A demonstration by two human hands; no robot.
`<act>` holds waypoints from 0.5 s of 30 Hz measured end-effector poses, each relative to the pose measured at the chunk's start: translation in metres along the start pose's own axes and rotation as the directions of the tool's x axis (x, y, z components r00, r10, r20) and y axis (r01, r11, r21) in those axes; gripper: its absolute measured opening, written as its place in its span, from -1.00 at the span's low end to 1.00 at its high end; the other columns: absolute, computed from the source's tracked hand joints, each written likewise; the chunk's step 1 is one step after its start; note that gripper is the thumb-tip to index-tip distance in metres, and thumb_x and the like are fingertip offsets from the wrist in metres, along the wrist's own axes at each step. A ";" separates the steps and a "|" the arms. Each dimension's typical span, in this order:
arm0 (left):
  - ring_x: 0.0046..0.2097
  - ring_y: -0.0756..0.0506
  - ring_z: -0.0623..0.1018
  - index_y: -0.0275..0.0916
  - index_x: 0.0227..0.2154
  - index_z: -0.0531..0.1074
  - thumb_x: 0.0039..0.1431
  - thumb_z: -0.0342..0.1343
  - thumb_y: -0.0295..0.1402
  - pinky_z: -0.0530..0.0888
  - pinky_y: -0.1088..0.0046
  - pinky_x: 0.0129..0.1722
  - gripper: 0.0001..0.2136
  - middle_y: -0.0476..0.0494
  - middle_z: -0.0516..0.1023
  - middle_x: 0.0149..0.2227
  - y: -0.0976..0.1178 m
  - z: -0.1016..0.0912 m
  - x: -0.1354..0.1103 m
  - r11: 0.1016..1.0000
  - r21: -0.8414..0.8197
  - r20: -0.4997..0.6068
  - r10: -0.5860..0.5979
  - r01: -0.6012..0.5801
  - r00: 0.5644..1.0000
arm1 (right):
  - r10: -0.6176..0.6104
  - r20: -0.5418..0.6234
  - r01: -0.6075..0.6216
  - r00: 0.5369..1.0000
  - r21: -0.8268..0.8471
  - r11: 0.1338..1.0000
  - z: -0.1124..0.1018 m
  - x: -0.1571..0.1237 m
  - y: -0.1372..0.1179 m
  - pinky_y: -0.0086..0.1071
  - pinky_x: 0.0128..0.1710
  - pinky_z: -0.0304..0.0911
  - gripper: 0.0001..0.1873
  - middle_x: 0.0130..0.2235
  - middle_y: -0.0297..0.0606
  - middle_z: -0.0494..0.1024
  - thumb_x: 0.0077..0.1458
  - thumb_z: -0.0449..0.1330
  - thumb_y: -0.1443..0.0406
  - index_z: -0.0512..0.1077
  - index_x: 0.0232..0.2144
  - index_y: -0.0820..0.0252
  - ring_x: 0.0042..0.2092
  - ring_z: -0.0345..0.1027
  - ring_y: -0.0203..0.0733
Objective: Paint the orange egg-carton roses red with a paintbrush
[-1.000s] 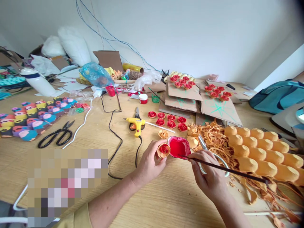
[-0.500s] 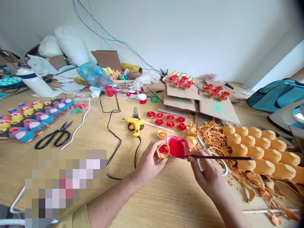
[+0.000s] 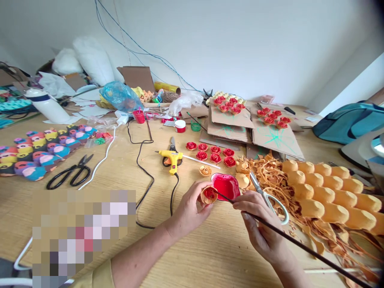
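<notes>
Head view: left hand [image 3: 192, 206] pinches a half-painted paper rose [image 3: 209, 195], at nine o'clock of the red paint dish [image 3: 225, 186]. Right hand [image 3: 259, 226] grips a long paintbrush [image 3: 300, 245], tip on the rose. Risk: wet bristles may smear the holding fingers; a sweeping handle may tip the dish.

My left hand [image 3: 190, 210] and right hand [image 3: 261, 228] are bare, and the thumbnail that shows is short and plain. A mustard-yellow sleeve [image 3: 96, 278] of soft cloth covers my left arm near the elbow. My right forearm is bare to the frame's edge.
</notes>
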State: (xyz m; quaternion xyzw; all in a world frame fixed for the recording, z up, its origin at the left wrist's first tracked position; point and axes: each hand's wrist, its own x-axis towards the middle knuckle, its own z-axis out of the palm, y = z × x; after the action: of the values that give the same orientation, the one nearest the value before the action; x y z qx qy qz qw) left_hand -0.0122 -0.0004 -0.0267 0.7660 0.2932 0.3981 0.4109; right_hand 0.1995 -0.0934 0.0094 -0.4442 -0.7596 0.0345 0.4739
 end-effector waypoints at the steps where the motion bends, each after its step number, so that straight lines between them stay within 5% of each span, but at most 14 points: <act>1: -0.03 -0.10 0.62 -0.18 0.17 0.39 0.12 0.15 -0.66 0.61 0.49 -0.16 -0.46 -0.21 0.56 0.06 0.000 0.000 0.000 1.000 -0.005 0.010 -0.006 0.006 1.000 | -0.017 0.009 0.017 1.000 -0.013 1.000 0.000 0.002 -0.001 -0.18 0.03 0.40 -0.66 -0.12 -0.20 0.62 0.31 0.09 0.51 0.47 0.01 0.09 -0.05 0.50 -0.13; 15: -0.08 -0.09 0.62 -0.18 0.11 0.43 0.12 0.19 -0.62 0.59 0.50 -0.22 -0.52 -0.18 0.59 0.02 0.001 0.001 0.000 1.000 0.027 -0.001 -0.014 0.014 1.000 | -0.125 0.114 0.148 0.986 -0.217 0.965 0.004 0.007 -0.002 -0.15 0.04 0.38 -0.58 -0.13 -0.27 0.68 0.27 0.09 0.57 0.46 0.05 0.08 -0.20 0.54 -0.22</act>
State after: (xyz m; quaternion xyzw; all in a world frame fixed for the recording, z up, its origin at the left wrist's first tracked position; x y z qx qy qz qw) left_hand -0.0115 -0.0013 -0.0258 0.7693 0.3039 0.3916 0.4031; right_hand 0.1948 -0.0884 0.0127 -0.4391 -0.8099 -0.0622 0.3838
